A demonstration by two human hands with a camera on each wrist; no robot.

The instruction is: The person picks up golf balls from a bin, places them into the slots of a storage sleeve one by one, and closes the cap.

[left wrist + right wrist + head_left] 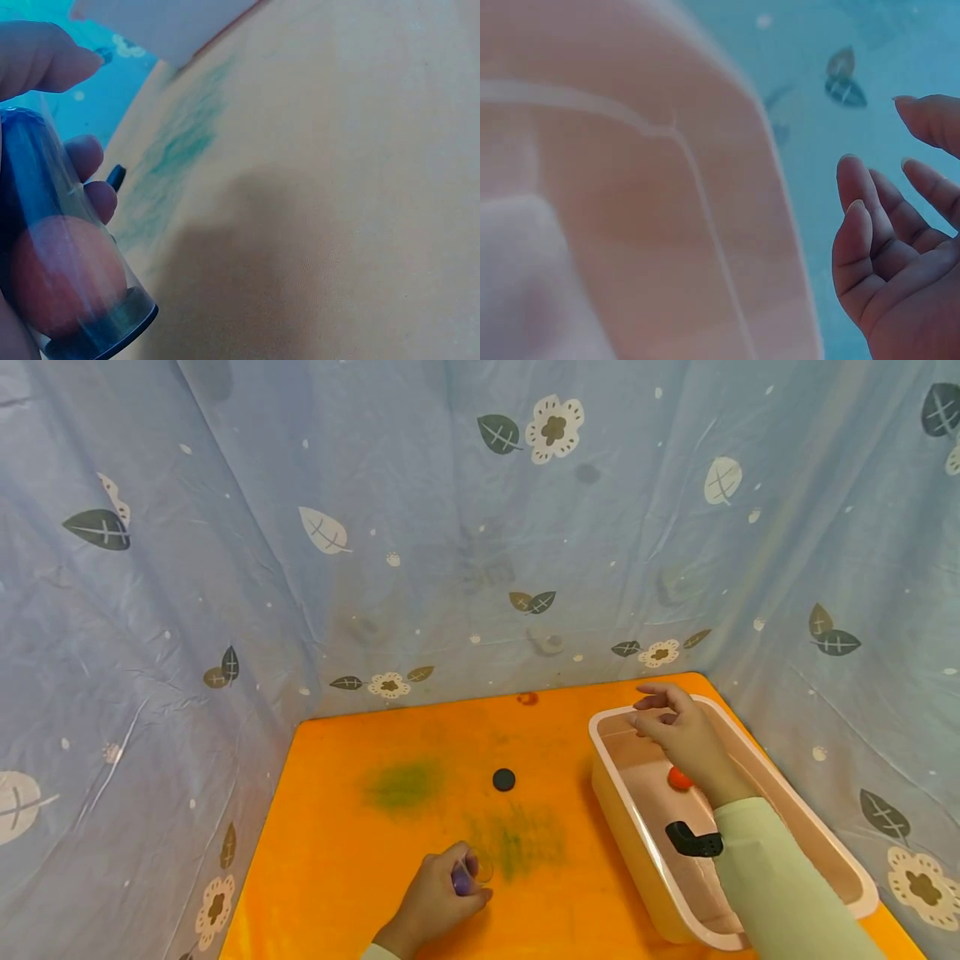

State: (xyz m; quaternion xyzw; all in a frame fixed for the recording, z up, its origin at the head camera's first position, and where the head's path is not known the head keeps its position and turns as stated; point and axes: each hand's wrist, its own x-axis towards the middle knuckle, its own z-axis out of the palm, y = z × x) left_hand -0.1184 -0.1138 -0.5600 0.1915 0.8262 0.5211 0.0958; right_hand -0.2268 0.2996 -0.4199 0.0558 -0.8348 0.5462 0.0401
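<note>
My left hand (pixel 441 893) grips a clear plastic tube (pixel 483 866) just above the orange table. In the left wrist view a reddish ball (pixel 69 276) lies inside the tube near its dark-rimmed end, and something dark blue fills the other part. From the head, a purple ball-like thing (pixel 462 880) shows between the fingers. Over the far part of a pale pink bin (pixel 628 802) hovers my right hand (pixel 688 742), fingers loosely bent and holding nothing. An orange-red ball (pixel 679 778) rests on the bin's floor, partly covered by that hand's wrist.
A small black disc (pixel 504 779) lies on the orange table (pixel 337 860), left of the bin. Green smudges mark the tabletop. Blue curtains (pixel 420 527) with leaves and flowers hang behind and at both sides. A black strap piece (pixel 693 841) sits at my right wrist.
</note>
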